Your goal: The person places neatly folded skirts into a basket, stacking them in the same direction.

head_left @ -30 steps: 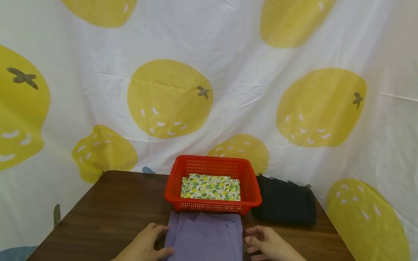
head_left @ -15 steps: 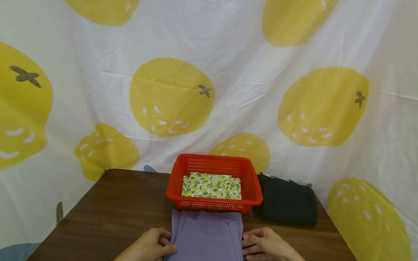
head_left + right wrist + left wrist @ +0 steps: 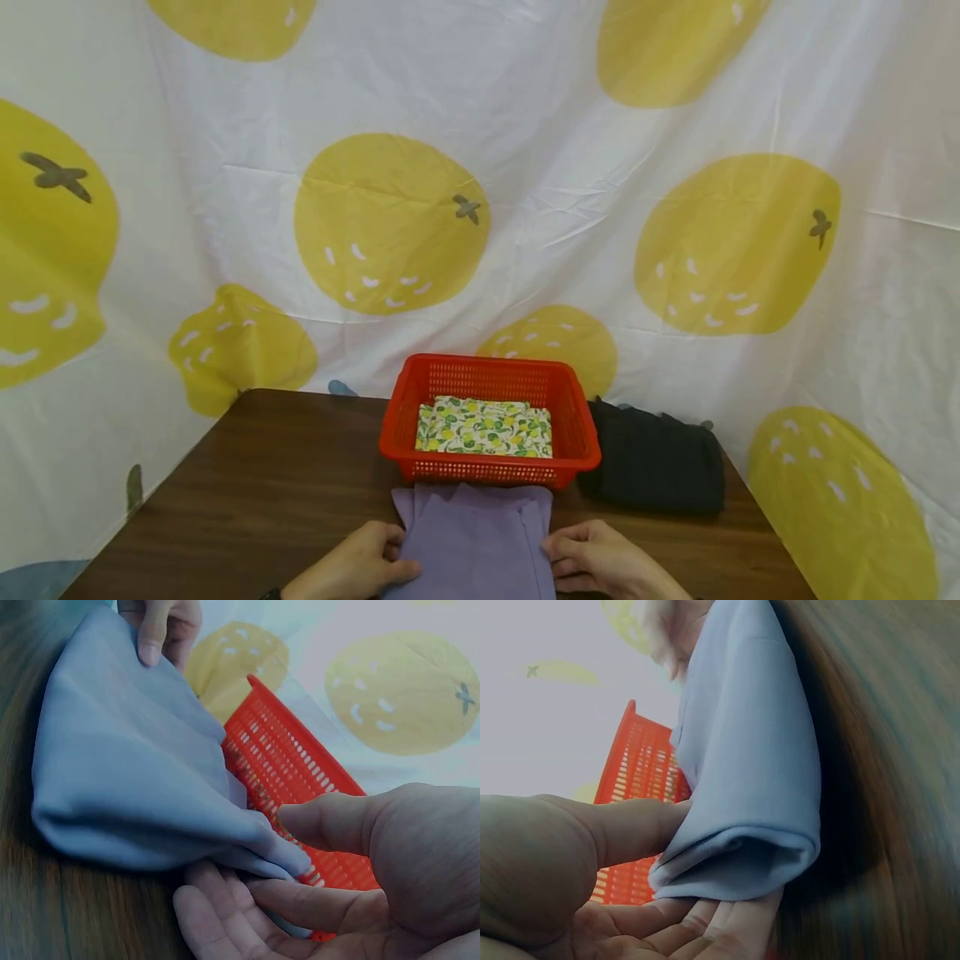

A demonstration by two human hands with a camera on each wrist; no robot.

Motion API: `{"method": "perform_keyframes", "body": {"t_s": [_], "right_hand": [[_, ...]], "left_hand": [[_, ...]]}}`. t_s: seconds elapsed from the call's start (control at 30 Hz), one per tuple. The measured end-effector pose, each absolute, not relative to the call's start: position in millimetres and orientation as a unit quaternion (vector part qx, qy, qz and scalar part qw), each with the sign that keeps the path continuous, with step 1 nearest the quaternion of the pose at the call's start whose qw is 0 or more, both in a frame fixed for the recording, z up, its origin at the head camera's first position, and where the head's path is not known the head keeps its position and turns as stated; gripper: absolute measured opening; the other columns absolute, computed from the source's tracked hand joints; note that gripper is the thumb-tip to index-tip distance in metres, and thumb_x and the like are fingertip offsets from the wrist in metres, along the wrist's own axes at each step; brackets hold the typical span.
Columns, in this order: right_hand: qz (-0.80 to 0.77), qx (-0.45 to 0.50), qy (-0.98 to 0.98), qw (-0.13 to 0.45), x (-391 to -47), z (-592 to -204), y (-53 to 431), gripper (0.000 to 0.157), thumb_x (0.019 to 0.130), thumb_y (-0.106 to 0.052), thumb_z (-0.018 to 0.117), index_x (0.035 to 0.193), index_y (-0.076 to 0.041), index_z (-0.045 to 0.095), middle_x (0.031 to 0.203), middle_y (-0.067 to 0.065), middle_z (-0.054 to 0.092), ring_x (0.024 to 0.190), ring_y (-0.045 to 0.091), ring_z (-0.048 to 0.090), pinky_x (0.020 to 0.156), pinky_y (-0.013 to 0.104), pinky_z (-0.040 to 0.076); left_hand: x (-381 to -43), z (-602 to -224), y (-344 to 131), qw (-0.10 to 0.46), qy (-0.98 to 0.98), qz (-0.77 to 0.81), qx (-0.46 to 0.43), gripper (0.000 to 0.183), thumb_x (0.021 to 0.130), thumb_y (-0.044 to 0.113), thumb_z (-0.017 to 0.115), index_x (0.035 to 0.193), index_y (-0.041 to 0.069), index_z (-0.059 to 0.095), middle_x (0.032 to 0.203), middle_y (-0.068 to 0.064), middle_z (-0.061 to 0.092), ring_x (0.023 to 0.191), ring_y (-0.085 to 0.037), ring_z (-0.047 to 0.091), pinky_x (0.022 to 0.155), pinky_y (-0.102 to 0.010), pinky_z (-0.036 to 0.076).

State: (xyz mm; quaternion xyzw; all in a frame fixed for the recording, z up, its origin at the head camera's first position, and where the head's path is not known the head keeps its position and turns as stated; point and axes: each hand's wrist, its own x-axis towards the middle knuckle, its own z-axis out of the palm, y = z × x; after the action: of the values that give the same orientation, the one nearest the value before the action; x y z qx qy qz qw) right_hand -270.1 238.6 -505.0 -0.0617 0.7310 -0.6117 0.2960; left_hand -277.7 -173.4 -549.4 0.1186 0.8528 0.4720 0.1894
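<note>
A folded purple cloth (image 3: 472, 550) lies at the near side of the table, in front of the red basket. My left hand (image 3: 356, 560) grips its left edge, thumb on top and fingers underneath. In the left wrist view, the cloth's layers (image 3: 739, 859) make an open fold between that thumb and the fingers. My right hand (image 3: 600, 557) holds the opposite edge; in the right wrist view its fingers (image 3: 221, 900) reach under the cloth, with the thumb above a bunched corner. The cloth sags between both hands, its near end cut off in the head view.
Behind the cloth stands a red perforated basket (image 3: 491, 464) holding folded lemon-print fabric (image 3: 483, 427). A folded black cloth (image 3: 652, 462) lies to its right on the dark wooden table (image 3: 247, 500). A lemon-patterned curtain (image 3: 540, 233) hangs behind.
Both hands have closed inward on the purple cloth's sides, from apart or loosely beside it to gripping its edges. The cloth's sides are drawn slightly together. Basket and black cloth stay put.
</note>
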Motion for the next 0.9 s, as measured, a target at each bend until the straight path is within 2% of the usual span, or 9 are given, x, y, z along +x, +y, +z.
{"method": "perform_keyframes", "body": {"t_s": [0.07,0.2,0.37,0.47,0.53,0.63,0.7,0.8,0.9], "right_hand": [[-0.622,-0.064,0.720,0.303,-270,-505,232,0.037,0.120,-0.020,0.065,0.140,0.009,0.074,0.121,0.005,0.086,0.114,0.016,0.081,0.107,0.046,0.070],[-0.640,-0.063,0.702,0.307,-271,-505,220,0.035,0.118,-0.022,0.069,0.139,0.006,0.073,0.128,0.004,0.081,0.117,0.017,0.076,0.105,0.044,0.067],[-0.649,-0.044,0.702,0.290,-272,-505,211,0.036,0.114,-0.020,0.075,0.142,0.002,0.068,0.133,0.008,0.074,0.118,0.022,0.073,0.099,0.042,0.065],[-0.654,-0.032,0.702,0.279,-274,-506,207,0.043,0.111,-0.018,0.078,0.145,0.003,0.062,0.136,0.011,0.072,0.119,0.024,0.071,0.099,0.043,0.064],[-0.657,-0.027,0.702,0.276,-275,-507,205,0.054,0.110,-0.018,0.079,0.152,0.006,0.055,0.140,0.013,0.070,0.121,0.025,0.071,0.100,0.044,0.064],[-0.661,-0.024,0.697,0.275,-276,-508,202,0.071,0.109,-0.017,0.080,0.163,0.012,0.044,0.148,0.018,0.069,0.125,0.026,0.071,0.104,0.046,0.065],[-0.661,-0.024,0.697,0.275,-277,-509,199,0.077,0.109,-0.016,0.080,0.167,0.013,0.039,0.151,0.020,0.070,0.126,0.026,0.073,0.106,0.047,0.066],[-0.659,-0.025,0.699,0.277,-278,-511,196,0.071,0.109,-0.016,0.079,0.164,0.012,0.044,0.148,0.021,0.073,0.123,0.025,0.076,0.106,0.047,0.067],[-0.654,-0.026,0.703,0.278,-278,-514,194,0.060,0.109,-0.016,0.079,0.157,0.009,0.052,0.142,0.018,0.076,0.119,0.024,0.079,0.104,0.046,0.069]], "left_hand": [[-272,-538,-167,0.196,0.849,0.476,0.121,0.043,0.105,0.029,0.087,0.127,-0.006,0.077,0.102,-0.003,0.073,0.092,-0.018,0.067,0.080,-0.031,0.056],[-257,-513,-152,0.197,0.840,0.487,0.137,0.025,0.107,0.018,0.082,0.118,-0.004,0.077,0.095,-0.001,0.071,0.086,-0.017,0.065,0.077,-0.032,0.054],[-259,-516,-144,0.199,0.834,0.492,0.154,0.032,0.107,0.017,0.082,0.127,-0.007,0.076,0.109,-0.004,0.080,0.099,-0.018,0.072,0.088,-0.037,0.063],[-271,-531,-146,0.216,0.814,0.518,0.150,0.034,0.105,0.024,0.087,0.125,-0.002,0.077,0.115,-0.005,0.081,0.104,-0.016,0.075,0.089,-0.032,0.064],[-276,-539,-148,0.222,0.805,0.529,0.151,0.034,0.104,0.029,0.089,0.121,0.002,0.077,0.113,-0.003,0.081,0.101,-0.012,0.075,0.086,-0.027,0.062],[-276,-542,-148,0.217,0.807,0.525,0.164,0.028,0.104,0.029,0.089,0.113,0.006,0.075,0.103,0.001,0.077,0.093,-0.010,0.072,0.081,-0.025,0.058],[-272,-535,-144,0.203,0.811,0.521,0.169,0.024,0.105,0.024,0.088,0.108,0.005,0.073,0.096,0.001,0.072,0.088,-0.012,0.069,0.079,-0.027,0.056],[-264,-523,-138,0.194,0.812,0.527,0.158,0.019,0.106,0.016,0.085,0.109,0.003,0.072,0.097,0.001,0.070,0.089,-0.014,0.067,0.081,-0.030,0.054],[-260,-515,-134,0.188,0.811,0.534,0.145,0.023,0.107,0.013,0.084,0.122,-0.002,0.073,0.111,-0.002,0.075,0.101,-0.018,0.069,0.089,-0.035,0.057]]}}
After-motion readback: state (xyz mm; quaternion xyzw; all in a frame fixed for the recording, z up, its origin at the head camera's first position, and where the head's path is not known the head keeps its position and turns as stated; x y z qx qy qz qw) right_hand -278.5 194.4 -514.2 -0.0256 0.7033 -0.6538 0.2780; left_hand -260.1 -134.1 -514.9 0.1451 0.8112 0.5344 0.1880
